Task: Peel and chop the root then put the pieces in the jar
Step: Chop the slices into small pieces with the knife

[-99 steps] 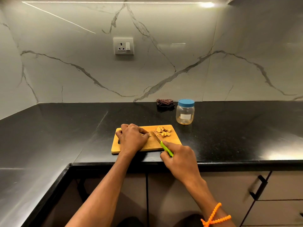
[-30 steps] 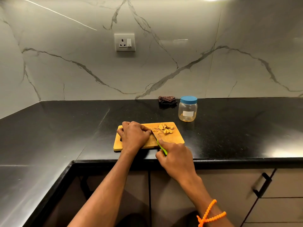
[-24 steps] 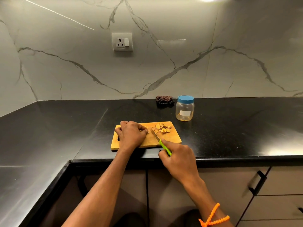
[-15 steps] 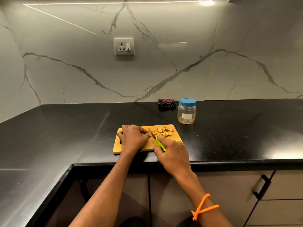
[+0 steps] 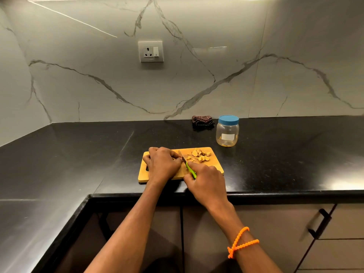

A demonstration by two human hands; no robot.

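Your left hand lies on the left half of the wooden cutting board, with its fingers curled down over the rest of the root; only a small pale edge of the root shows between the fingertips, so you cannot see how much of it is under the hand. Your right hand is closed around the green handle of a small knife, and the forefinger lies along the top of the handle. The blade points away from you and to the left, and its tip is just beside the fingertips of the left hand; whether the edge touches the root cannot be told. The cut pieces lie in a loose heap on the far right part of the board, apart from both hands. The jar stands upright on the black counter, behind the far right corner of the board and near it, and its blue lid is on. A dark folded cloth lies by the wall, just left of the jar. On your right wrist there is an orange bead band.
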